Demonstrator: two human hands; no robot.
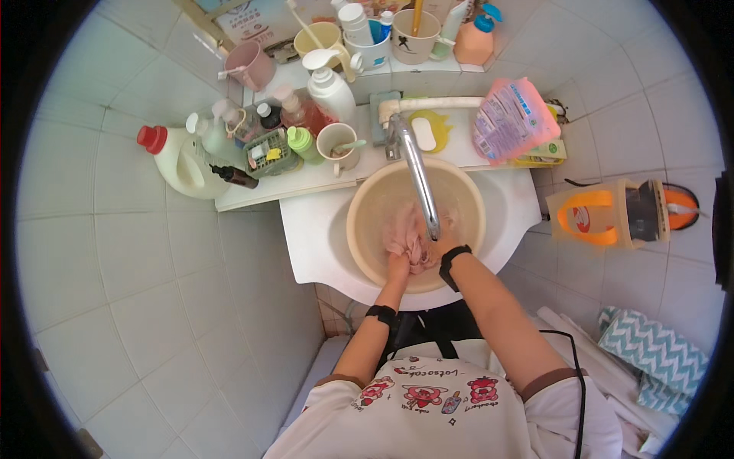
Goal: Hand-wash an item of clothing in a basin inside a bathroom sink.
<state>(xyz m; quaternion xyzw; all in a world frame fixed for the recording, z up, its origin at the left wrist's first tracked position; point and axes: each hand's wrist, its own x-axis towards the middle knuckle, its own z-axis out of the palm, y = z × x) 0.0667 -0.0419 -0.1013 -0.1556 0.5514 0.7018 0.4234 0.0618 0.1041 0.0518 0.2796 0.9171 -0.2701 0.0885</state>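
Observation:
A beige plastic basin (356, 198) sits in the white washbasin (309, 229), holding water and a wet pink cloth (406, 229). My left hand (399, 265) is on the cloth's lower left edge, its fingers partly hidden among the folds. At the right side of the cloth, my right hand (440, 242) is in the basin, partly covered by the tap's spout and blurred by the water. How firmly either hand grips the cloth cannot be made out. The chrome tap (418, 172) reaches over the basin, its tip just above my right hand. Both wrists wear black bands.
Behind the basin, a white shelf (287, 186) carries pump bottles, a cup (338, 143), a soap bar (424, 134) and a pink refill pouch (510, 123). A large detergent bottle (183, 163) stands at left. An orange-handled bag (590, 218) hangs on the right wall.

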